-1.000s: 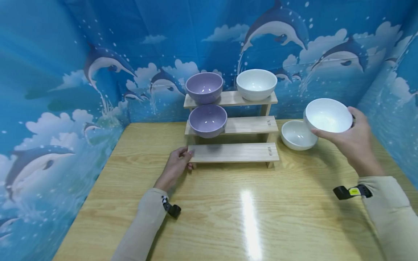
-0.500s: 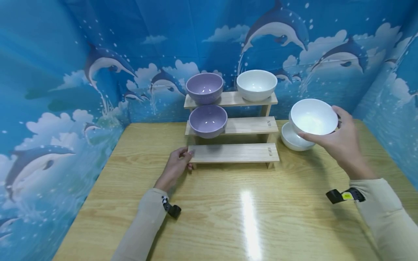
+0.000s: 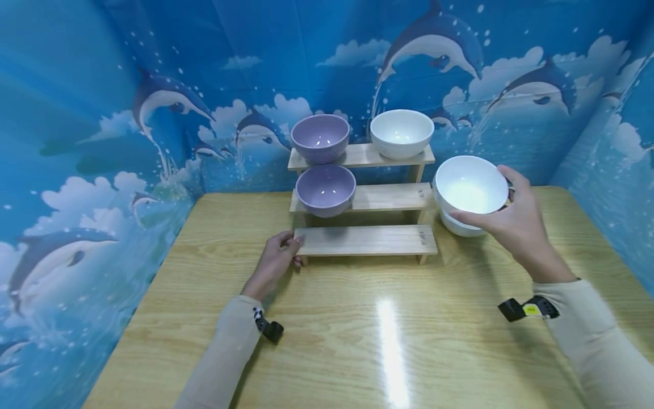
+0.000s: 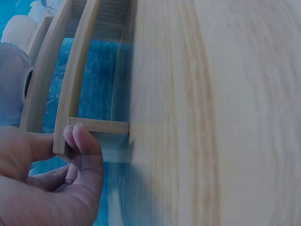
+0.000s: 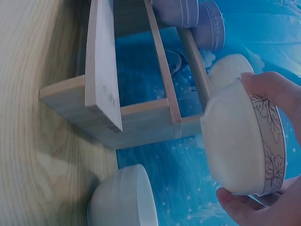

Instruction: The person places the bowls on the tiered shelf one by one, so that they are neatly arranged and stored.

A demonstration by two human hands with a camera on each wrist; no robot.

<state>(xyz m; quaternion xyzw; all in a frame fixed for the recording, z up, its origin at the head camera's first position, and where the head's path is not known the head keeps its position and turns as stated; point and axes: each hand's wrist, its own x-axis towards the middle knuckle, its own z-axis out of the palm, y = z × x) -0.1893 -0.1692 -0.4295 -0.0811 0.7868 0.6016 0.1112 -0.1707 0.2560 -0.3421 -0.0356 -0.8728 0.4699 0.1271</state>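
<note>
My right hand [image 3: 516, 227] grips a white bowl [image 3: 471, 184] by its sides, held in the air to the right of a three-step wooden rack [image 3: 365, 240]. In the right wrist view that bowl [image 5: 235, 141] shows a leaf-patterned band. Below it a second white bowl [image 5: 123, 200] stands on the table, mostly hidden from the head camera. My left hand [image 3: 276, 258] pinches the left end of the lowest step; the left wrist view shows thumb and curled fingers [image 4: 87, 150] around the board's end.
A purple bowl [image 3: 320, 139] and a white bowl [image 3: 402, 134] sit on the top step. Another purple bowl [image 3: 326, 191] is at the left of the middle step. A dolphin-print backdrop [image 3: 204, 45] surrounds the wooden table [image 3: 317, 329].
My right hand has carried the white bowl leftward, toward the rack, over the bowl on the table. The left hand has stayed on the lowest step.
</note>
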